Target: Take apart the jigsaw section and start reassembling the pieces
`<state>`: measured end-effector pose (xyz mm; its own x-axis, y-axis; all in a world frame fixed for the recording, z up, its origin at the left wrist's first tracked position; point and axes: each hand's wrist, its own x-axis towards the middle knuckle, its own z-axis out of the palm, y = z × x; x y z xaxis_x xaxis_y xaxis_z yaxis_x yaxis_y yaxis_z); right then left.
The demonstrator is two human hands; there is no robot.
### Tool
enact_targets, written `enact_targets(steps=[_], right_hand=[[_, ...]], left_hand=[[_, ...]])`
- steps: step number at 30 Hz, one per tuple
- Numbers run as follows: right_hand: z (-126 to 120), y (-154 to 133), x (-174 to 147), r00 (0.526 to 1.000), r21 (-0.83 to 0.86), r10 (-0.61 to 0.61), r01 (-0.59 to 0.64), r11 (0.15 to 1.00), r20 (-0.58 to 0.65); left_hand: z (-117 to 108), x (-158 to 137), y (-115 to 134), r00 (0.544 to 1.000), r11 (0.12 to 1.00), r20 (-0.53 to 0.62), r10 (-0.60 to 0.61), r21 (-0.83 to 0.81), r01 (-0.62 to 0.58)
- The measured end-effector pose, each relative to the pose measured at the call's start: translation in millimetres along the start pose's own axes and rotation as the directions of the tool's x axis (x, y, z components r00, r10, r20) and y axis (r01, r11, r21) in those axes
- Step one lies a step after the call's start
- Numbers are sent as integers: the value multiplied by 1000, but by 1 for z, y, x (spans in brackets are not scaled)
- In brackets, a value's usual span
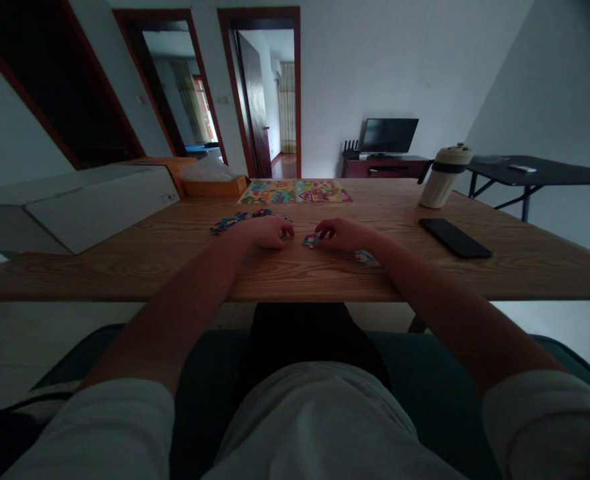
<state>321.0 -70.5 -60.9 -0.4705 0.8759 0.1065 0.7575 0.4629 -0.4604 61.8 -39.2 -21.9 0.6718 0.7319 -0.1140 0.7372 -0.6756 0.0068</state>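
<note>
My left hand (271, 232) is above the wooden table, fingers curled around a small jigsaw puzzle piece (283, 235), mostly hidden by them. Facing it, my right hand (343, 235) has its fingertips pinched at the edge of a small colourful cluster of puzzle pieces (311, 241) lying on the table. Behind my left wrist spreads a pile of loose puzzle pieces (231, 222), partly covered by the hand. Something pale and bluish, perhaps another piece (363, 257), lies beside my right wrist.
Two bright picture sheets (269, 192) lie at the table's far edge. To the left stand a long white box (105, 207) and an orange open box (212, 187). A black phone (455, 238) and a cream tumbler (445, 179) are on the right.
</note>
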Motion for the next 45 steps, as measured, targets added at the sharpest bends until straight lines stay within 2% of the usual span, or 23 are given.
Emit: enact_targets(steps=[3, 8, 14, 17, 21, 26, 30, 33, 38, 41, 45], right_hand=[[-1, -3, -3, 1000, -10, -9, 9, 1000, 11], [1, -7, -4, 1000, -18, -14, 14, 1000, -1], [4, -7, -4, 998, 3, -43, 44, 999, -40], [3, -7, -6, 998, 5, -45, 45, 999, -40], [-3, -6, -7, 999, 14, -36, 36, 999, -26], [-24, 8, -10, 996, 65, 59, -63, 996, 70], [-43, 25, -16, 958, 101, 170, -197, 975, 229], [-47, 33, -19, 931, 61, 246, -272, 960, 271], [-43, 39, -15, 938, -11, 266, -270, 963, 220], [-43, 45, -12, 947, -71, 282, -274, 959, 151], [-45, 54, -9, 956, -110, 268, -255, 961, 120]], left_hand=[[0, 0, 1, 1000, 1000, 0, 13, 2, -13], [8, 5, 16, 988, 989, -115, 105, -88, -115], [15, 14, 35, 977, 955, -97, 189, -214, -206], [15, 15, 35, 976, 946, -97, 195, -244, -213], [16, 15, 32, 985, 953, -99, 138, -259, -160], [17, 16, 25, 993, 939, -89, 77, -327, -102], [17, 17, 18, 992, 916, -76, 98, -383, -120], [18, 17, 18, 990, 906, -78, 114, -402, -136], [20, 16, 26, 985, 918, -119, 127, -361, -161], [22, 17, 30, 984, 925, -109, 139, -340, -168], [23, 20, 33, 987, 948, -95, 130, -279, -151]])
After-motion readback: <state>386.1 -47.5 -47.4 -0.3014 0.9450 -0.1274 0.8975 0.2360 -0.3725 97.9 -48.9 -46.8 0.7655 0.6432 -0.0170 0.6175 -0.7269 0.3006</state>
